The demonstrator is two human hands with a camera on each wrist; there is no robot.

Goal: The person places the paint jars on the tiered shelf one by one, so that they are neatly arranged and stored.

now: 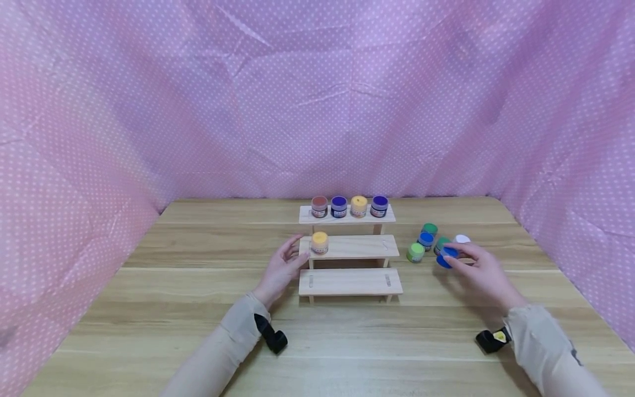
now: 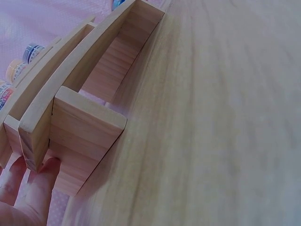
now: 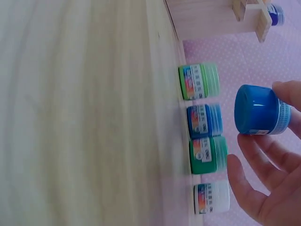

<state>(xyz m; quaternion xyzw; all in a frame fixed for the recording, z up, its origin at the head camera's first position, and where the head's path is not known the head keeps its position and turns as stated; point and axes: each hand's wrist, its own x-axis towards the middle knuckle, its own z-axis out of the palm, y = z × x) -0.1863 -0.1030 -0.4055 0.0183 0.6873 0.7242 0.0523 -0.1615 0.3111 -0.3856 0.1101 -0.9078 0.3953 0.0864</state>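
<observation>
My right hand point(image 1: 483, 270) pinches a blue paint jar point(image 3: 257, 110) between thumb and fingers, raised and tilted over the jars on the right. Below and beside it are a light green jar point(image 1: 415, 252), a blue jar point(image 1: 425, 240), two dark green jars point(image 1: 429, 229) and a white-lidded jar point(image 1: 462, 239). On the left, my left hand point(image 1: 281, 270) touches the end of a three-tier wooden rack point(image 1: 354, 281), thumb and fingers spread by its middle tier. A yellow jar point(image 1: 319, 243) stands at that tier's left end, close to the fingertips.
Along the top tier stand a reddish-brown jar point(image 1: 319, 207), two dark blue-purple jars point(image 1: 339, 207) and a pale orange jar point(image 1: 359, 207). The rack rests on a wood-grain table point(image 1: 208, 242). Behind it hangs a pink dotted cloth point(image 1: 317, 110).
</observation>
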